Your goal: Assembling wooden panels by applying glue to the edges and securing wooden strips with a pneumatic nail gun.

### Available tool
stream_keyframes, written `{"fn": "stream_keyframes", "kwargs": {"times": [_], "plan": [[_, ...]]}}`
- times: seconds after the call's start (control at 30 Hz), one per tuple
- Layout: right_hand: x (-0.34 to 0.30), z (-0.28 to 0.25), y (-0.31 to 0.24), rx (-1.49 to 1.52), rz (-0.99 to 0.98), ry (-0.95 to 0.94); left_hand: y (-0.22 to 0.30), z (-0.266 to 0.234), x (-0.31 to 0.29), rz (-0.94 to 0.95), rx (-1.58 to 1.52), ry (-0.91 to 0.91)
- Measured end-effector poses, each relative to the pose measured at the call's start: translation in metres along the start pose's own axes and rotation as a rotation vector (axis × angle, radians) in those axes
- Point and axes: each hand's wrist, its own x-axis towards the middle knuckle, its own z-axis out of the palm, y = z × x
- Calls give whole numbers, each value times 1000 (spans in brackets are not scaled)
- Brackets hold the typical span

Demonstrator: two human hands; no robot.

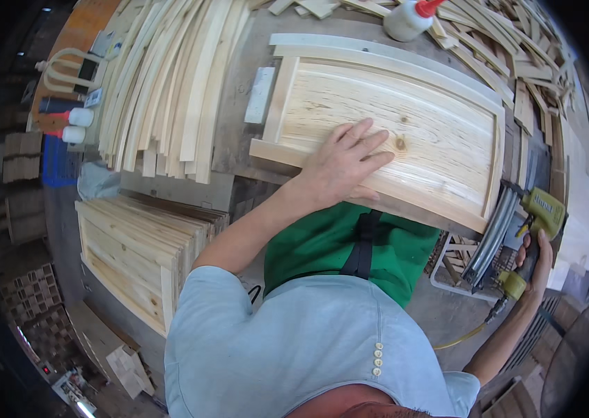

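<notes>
We press our left hand (342,167), fingers (367,141) spread flat and gripping nothing, on the framed pine panel (406,132) lying on the table (235,132); its long axis runs from ten o'clock to four o'clock. Our right hand (537,268), at four o'clock beside the panel's corner, has its fingers closed around a yellow-green nail gun (517,237), whose magazine slants toward seven o'clock.
</notes>
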Motion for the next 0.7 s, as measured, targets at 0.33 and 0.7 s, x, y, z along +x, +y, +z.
{"fn": "stream_keyframes", "kwargs": {"times": [0.33,0.7], "plan": [[5,8,7,27,-20,8,-4,-8,-10,-15,28,31],[-9,19,-7,-43,-18,71,-35,-49,-44,-201,75,40]]}}
